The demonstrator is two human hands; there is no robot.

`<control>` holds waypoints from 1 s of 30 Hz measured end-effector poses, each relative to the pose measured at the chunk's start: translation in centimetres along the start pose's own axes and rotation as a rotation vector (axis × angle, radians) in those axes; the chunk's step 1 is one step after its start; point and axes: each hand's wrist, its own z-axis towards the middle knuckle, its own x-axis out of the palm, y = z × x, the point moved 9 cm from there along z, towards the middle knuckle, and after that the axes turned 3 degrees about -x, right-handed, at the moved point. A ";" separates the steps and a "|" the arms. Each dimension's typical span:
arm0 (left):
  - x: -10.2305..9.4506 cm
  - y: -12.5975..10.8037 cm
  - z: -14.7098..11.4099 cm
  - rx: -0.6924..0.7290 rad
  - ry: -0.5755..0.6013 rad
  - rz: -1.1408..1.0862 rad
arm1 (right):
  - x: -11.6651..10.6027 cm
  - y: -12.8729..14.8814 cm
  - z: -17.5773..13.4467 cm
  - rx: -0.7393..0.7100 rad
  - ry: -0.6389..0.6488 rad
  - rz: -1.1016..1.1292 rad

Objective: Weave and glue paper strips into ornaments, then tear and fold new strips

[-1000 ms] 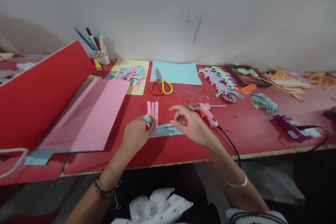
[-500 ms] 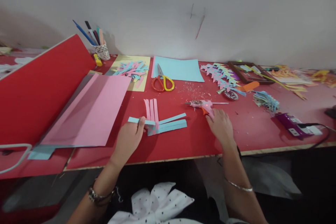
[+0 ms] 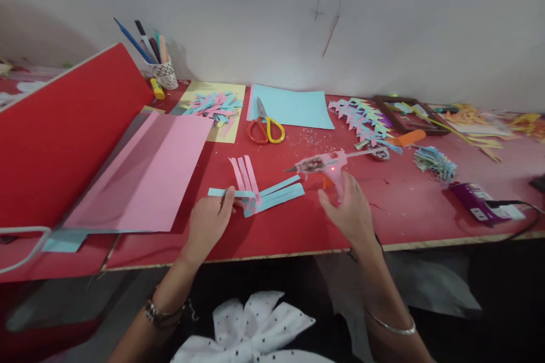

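Observation:
My left hand [image 3: 212, 216] pinches woven paper strips [image 3: 279, 197], with its thumb on a blue strip [image 3: 217, 192] that points left. Pink strips [image 3: 244, 173] stick out toward the wall and blue ones out to the right from the small woven corner. My right hand [image 3: 351, 210] is wrapped round the handle of a pink glue gun [image 3: 323, 164], raised a little off the table. Its nozzle points left, above and to the right of the strips, apart from them. A glue stick juts from its back, and a small red light glows on its body.
Scissors [image 3: 266, 127] lie by a blue sheet [image 3: 293, 106]. Cut strips [image 3: 216, 106] are heaped on yellow paper. Pink sheets [image 3: 145, 176] lie at left beside a raised red board [image 3: 72, 147]. At right are a folded-paper braid [image 3: 360, 119], an orange stick [image 3: 406, 138] and a purple power strip [image 3: 479, 201].
My right hand has closed round the glue gun and lifted it off the table, tilting it and moving it slightly left. My left hand stays on the strips.

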 end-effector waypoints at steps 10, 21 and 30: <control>0.4 0.4 0.4 0.020 0.018 -0.054 | 3.3 3.7 -0.8 -0.137 0.190 -0.021; 0.2 0.1 0.3 0.013 -0.001 -0.028 | 4.0 4.1 -0.9 -0.183 0.222 -0.052; 0.2 0.1 0.3 0.012 0.004 -0.002 | 4.1 4.2 -1.1 -0.198 0.217 -0.054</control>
